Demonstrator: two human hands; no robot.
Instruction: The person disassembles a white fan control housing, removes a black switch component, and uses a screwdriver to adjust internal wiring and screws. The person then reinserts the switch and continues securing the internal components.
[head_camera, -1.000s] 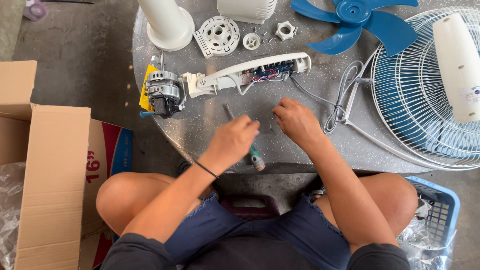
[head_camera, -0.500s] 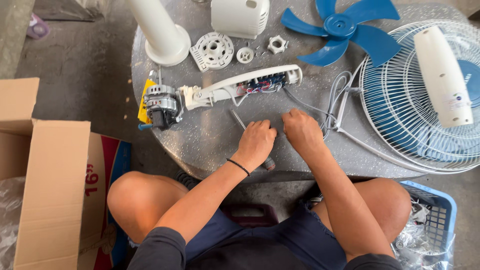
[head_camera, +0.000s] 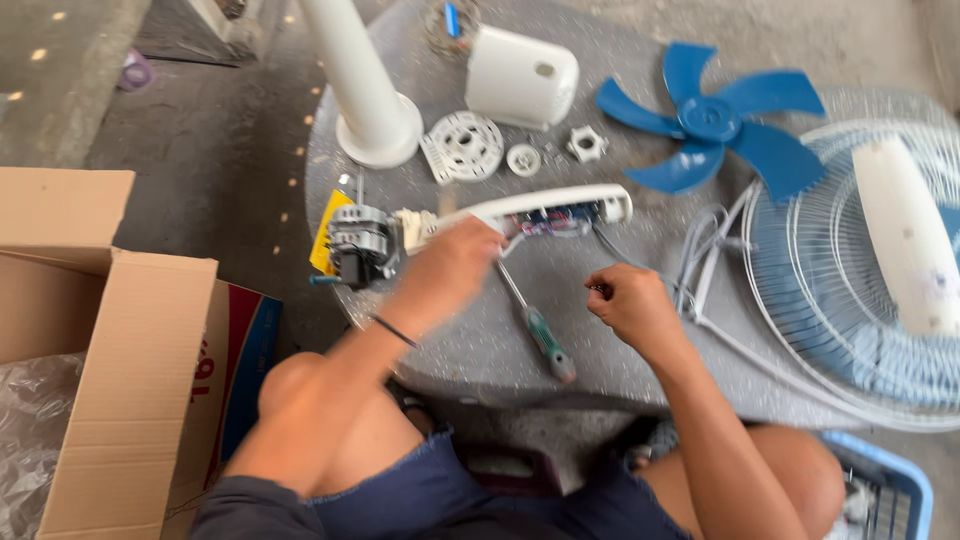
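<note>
An open brown cardboard box (head_camera: 95, 340) stands at the left edge, beside the round table, its flaps spread outward. Under its near flap a second carton (head_camera: 235, 375) shows, printed red and blue with white lettering, and it lies close to the person's left knee. Crumpled clear plastic wrap (head_camera: 25, 440) fills the lower left corner below the brown box. A yellow label (head_camera: 327, 228) sits on the table, tucked behind the small motor

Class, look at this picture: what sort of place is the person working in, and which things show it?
Probably an informal repair spot outdoors or in a yard: a round stone table on rough concrete, strewn with fan parts such as a blue fan blade, a wire guard and a motor.
</note>
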